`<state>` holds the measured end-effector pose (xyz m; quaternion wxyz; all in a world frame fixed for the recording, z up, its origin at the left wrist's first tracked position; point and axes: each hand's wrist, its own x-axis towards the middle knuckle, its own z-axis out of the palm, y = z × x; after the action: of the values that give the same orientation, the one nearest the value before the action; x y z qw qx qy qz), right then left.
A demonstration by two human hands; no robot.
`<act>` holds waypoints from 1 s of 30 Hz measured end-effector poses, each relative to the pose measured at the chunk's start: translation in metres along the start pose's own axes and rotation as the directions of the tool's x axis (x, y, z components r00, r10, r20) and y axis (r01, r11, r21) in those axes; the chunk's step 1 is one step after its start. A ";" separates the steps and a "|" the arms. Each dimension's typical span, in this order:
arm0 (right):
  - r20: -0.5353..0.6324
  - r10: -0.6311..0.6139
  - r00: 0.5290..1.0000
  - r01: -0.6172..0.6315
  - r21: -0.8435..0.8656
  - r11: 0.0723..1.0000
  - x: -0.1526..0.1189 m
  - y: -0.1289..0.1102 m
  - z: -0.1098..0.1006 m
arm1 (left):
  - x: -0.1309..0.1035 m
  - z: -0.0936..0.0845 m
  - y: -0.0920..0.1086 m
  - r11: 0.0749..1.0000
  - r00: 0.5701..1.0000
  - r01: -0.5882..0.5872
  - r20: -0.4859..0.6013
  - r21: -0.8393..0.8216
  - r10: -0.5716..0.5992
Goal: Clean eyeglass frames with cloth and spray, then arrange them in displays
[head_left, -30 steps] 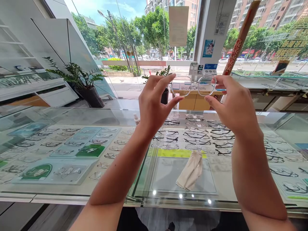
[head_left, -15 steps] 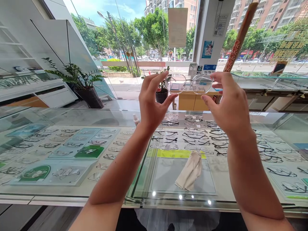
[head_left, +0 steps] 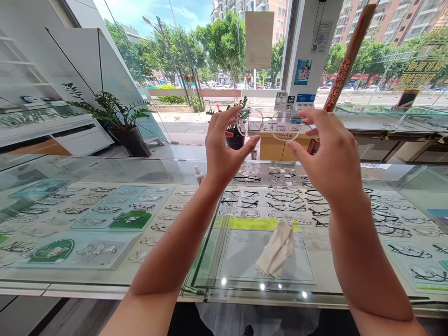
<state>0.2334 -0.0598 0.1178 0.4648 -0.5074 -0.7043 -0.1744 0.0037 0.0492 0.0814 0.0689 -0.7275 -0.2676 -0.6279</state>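
A pair of thin-rimmed eyeglasses [head_left: 287, 127] with clear lenses is raised above the counter at the height of the window scene. My left hand [head_left: 224, 147] grips its left side between fingers and thumb, the thumb just below the left lens. On the other side, my right hand [head_left: 331, 156] pinches near the right edge of the frame, its thumb under the right lens. The fingers hide the temple arms. Below and between my forearms, a crumpled beige cloth [head_left: 276, 249] lies on the glass counter.
The glass display counter [head_left: 245, 291] holds rows of eyeglasses [head_left: 285, 205] on both sides. A small white spray bottle [head_left: 198, 175] stands behind my left forearm. Potted plants [head_left: 129, 140], a slanted wooden post [head_left: 350, 58] and large windows are beyond.
The eyeglasses have shifted slightly left and turned a little, the right side dipping. My right hand has moved left, and my left hand slightly right; both still hold the frame.
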 end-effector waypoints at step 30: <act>-0.041 0.027 0.999 -0.025 0.047 0.999 -0.002 -0.004 0.004 | -0.009 0.014 0.001 0.998 0.995 0.027 -0.100 0.048 -0.022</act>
<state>0.2285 -0.0597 0.1154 0.4933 -0.5019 -0.6917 -0.1623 0.0153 0.0516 0.0702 0.0924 -0.6899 -0.2882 -0.6575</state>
